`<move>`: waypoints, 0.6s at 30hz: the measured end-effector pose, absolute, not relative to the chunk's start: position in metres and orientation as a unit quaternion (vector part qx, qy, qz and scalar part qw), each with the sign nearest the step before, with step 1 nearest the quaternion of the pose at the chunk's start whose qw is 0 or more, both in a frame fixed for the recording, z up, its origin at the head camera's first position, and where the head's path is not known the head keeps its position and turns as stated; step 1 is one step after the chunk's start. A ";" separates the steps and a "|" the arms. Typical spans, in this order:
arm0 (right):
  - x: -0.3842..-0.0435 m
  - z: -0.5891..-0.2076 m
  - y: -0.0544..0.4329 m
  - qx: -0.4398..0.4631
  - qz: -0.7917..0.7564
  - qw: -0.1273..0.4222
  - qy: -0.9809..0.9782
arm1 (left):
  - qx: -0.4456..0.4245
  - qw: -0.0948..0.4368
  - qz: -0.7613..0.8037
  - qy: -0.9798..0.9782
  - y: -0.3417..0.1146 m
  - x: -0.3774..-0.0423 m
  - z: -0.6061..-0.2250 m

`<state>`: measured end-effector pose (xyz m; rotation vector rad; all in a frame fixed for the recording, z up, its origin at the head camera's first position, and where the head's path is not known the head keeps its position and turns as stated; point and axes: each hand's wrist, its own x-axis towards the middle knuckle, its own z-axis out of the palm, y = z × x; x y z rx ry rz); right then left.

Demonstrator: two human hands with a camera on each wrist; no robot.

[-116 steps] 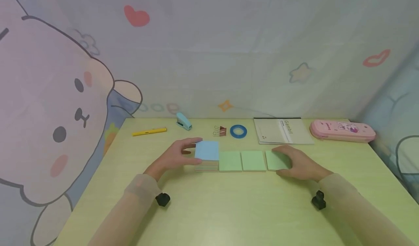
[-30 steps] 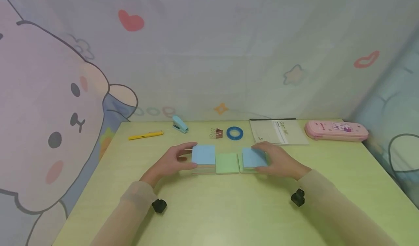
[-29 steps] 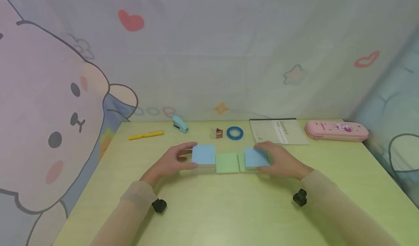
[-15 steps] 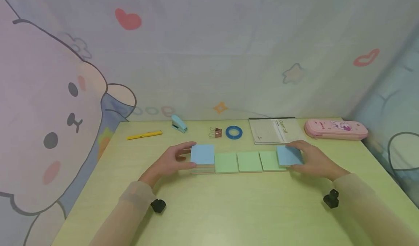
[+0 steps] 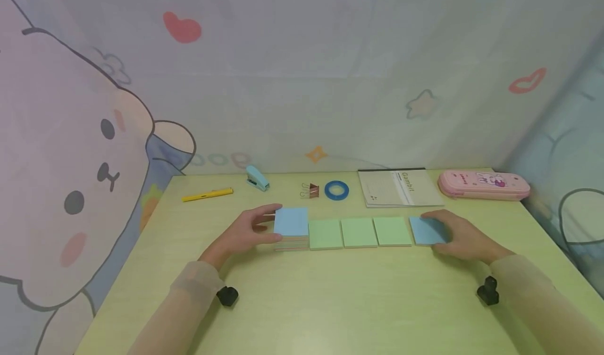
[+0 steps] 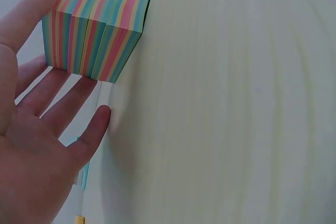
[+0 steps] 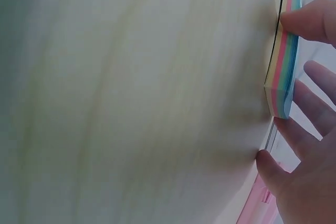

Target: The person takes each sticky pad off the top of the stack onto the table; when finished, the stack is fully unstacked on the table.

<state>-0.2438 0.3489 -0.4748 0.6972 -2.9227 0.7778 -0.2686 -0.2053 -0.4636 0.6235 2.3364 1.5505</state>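
In the head view my left hand (image 5: 244, 233) grips the left side of a stack of sticky note pads (image 5: 291, 222) with a blue top. The left wrist view shows the stack's striped edges (image 6: 97, 40) between thumb and fingers. To its right lie three thin green-topped sticky note pads (image 5: 325, 234) in a row. At the row's right end, a small gap apart, a blue-topped sticky note pad (image 5: 424, 231) is pinched by my right hand (image 5: 464, 237). In the right wrist view the thumb is on one edge of this pad (image 7: 283, 66), which appears to be on the table.
Along the back of the table (image 5: 330, 302) lie a yellow pen (image 5: 207, 194), a light blue stapler (image 5: 257, 178), a binder clip (image 5: 311, 191), a blue tape roll (image 5: 336, 190), a notebook (image 5: 398, 188) and a pink pencil case (image 5: 483, 185). A patterned curtain (image 5: 292, 72) hangs behind.
My right hand has carried the blue-topped sticky note pad rightward over the green-topped ones and down to the row's right end. Earlier it held the third green-topped pad. My left hand stays at the stack.
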 end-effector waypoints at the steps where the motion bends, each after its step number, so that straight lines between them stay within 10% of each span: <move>1: -0.244 -0.475 0.349 0.225 0.251 0.017 -0.941 | 0.216 0.134 0.536 0.805 -0.205 -0.269 -0.464; 18: -0.244 -0.473 0.346 0.214 0.255 -0.023 -0.943 | 0.218 0.134 0.545 0.798 -0.206 -0.271 -0.468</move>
